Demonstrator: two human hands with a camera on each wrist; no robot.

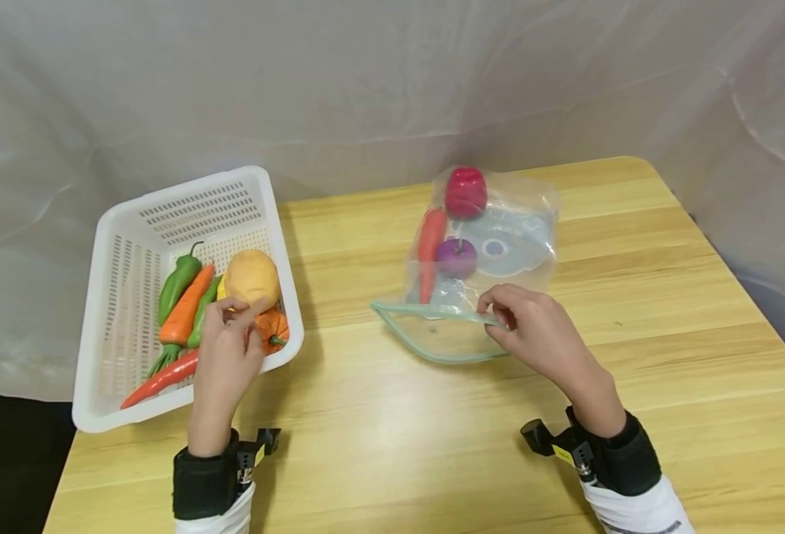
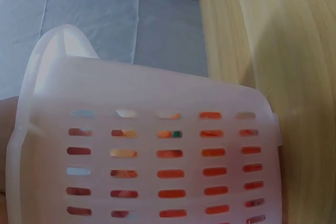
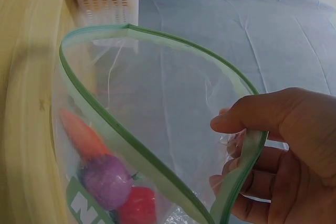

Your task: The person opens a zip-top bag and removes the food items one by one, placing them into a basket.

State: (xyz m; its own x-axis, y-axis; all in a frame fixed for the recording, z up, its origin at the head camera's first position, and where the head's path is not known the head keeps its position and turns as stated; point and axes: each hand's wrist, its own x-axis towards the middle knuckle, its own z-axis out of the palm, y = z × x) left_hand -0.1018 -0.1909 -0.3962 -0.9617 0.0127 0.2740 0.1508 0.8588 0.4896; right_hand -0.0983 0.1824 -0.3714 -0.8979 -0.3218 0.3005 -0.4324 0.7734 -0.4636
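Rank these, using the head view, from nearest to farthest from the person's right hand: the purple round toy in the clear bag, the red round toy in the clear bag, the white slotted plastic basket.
Measured from the right hand:
1. Purple round toy: inside the clear bag, just beyond the hand.
2. Red round toy: at the bag's far end.
3. White slotted plastic basket: far across at the table's left edge.

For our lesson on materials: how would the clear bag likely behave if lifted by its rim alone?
The bag looks thin and creased, so it would probably sag, not hold shape. The carrot and two round pieces inside would likely slide down. Its mouth seems open only because the right hand pinches the rim.
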